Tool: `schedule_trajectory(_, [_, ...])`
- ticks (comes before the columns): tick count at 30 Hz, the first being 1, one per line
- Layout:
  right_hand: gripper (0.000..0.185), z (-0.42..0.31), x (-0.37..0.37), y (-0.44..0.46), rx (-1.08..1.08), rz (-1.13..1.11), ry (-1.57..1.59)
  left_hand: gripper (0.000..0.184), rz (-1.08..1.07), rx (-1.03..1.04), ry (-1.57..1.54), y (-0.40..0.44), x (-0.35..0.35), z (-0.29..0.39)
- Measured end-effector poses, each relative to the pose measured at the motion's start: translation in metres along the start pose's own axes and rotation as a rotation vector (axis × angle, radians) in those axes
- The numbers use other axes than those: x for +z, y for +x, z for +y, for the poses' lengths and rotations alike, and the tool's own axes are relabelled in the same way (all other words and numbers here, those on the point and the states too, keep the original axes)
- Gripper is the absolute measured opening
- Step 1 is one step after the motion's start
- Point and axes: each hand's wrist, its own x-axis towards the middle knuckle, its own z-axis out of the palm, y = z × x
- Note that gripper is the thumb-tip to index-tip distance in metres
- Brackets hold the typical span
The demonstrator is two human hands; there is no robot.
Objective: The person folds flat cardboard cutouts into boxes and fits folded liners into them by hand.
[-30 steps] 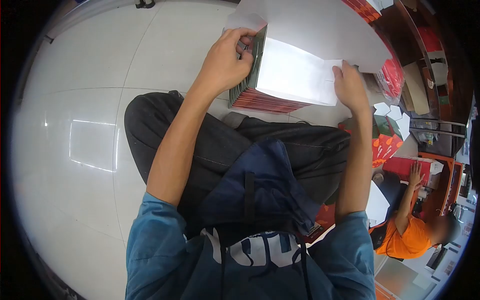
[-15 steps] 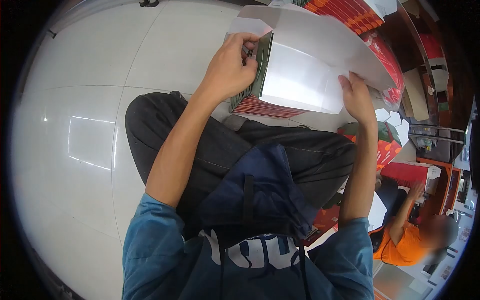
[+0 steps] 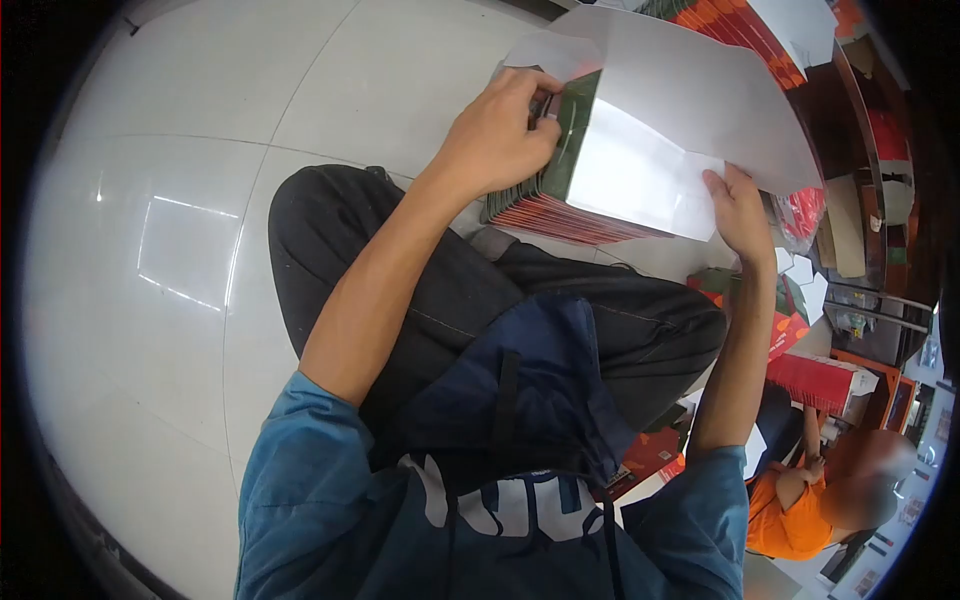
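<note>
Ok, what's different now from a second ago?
The open box and both hands, left and right, have shifted slightly rightward in view, partly because the camera moved. The co-worker's hand has come off the red stack. Unchanged: left hand at the box's green side, right hand at its opposite end.
</note>
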Motion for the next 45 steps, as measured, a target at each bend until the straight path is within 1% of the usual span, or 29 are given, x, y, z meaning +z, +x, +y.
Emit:
schedule_trajectory(3, [0.024, -0.003, -0.001, -0.001, -0.056, 0.079, 0.006, 0.032, -0.017, -0.003, 0.012, 0.001, -0.001, 0.0])
schedule_trajectory(6, [0.023, -0.011, -0.005, 0.002, 0.057, -0.004, 0.078, 0.03, 0.011, 0.033, 0.025, 0.0, 0.003, -0.005])
schedule_trajectory(9, [0.023, 0.004, -0.001, 0.013, -0.065, 0.016, -0.024, 0.029, -0.002, 0.01, 0.017, 0.001, 0.003, -0.006])
schedule_trajectory(12, [0.023, 0.01, 0.004, 0.022, 0.087, -0.078, -0.034, 0.029, 0.02, 0.018, -0.011, 0.001, 0.004, -0.004])
schedule_trajectory(15, [0.024, 0.005, 0.007, 0.022, -0.025, -0.012, -0.127, 0.03, 0.012, 0.03, 0.04, 0.002, 0.002, -0.005])
schedule_trajectory(18, [0.027, -0.014, 0.004, 0.015, 0.044, -0.001, -0.218, 0.031, 0.012, -0.014, 0.006, 0.001, 0.001, -0.001])
schedule_trajectory(21, [0.029, -0.019, 0.005, 0.013, 0.108, 0.003, -0.29, 0.03, 0.044, -0.004, 0.102, -0.002, 0.003, 0.003])
schedule_trajectory(24, [0.03, -0.005, 0.008, 0.014, 0.083, 0.033, -0.358, 0.03, 0.085, 0.013, 0.181, -0.007, 0.007, 0.006])
schedule_trajectory(27, [0.031, -0.008, 0.006, 0.015, 0.095, -0.001, -0.32, 0.028, 0.061, -0.032, 0.209, -0.007, 0.007, 0.006])
schedule_trajectory(30, [0.032, 0.0, 0.005, 0.016, 0.053, -0.031, -0.216, 0.027, 0.048, -0.057, 0.208, -0.006, 0.006, 0.004])
schedule_trajectory(35, [0.033, -0.006, 0.004, 0.014, 0.084, -0.033, -0.134, 0.027, 0.039, -0.049, 0.28, -0.006, 0.004, 0.006])
schedule_trajectory(36, [0.033, -0.012, 0.003, 0.012, 0.088, -0.037, -0.125, 0.027, 0.037, -0.044, 0.294, -0.006, 0.003, 0.006])
schedule_trajectory(39, [0.041, -0.028, 0.001, 0.004, 0.143, 0.049, -0.426, 0.026, 0.019, -0.034, 0.332, -0.006, 0.002, 0.01])
schedule_trajectory(42, [0.051, -0.117, -0.006, -0.013, 0.286, 0.216, -0.57, 0.024, 0.07, -0.005, 0.321, -0.007, 0.007, 0.008])
schedule_trajectory(44, [0.059, -0.15, 0.0, -0.009, 0.166, 0.202, -0.368, 0.023, 0.083, 0.002, 0.271, -0.006, 0.011, 0.007])
schedule_trajectory(45, [0.059, -0.16, 0.009, -0.001, 0.083, 0.167, -0.271, 0.023, 0.087, 0.007, 0.244, -0.005, 0.013, 0.007])
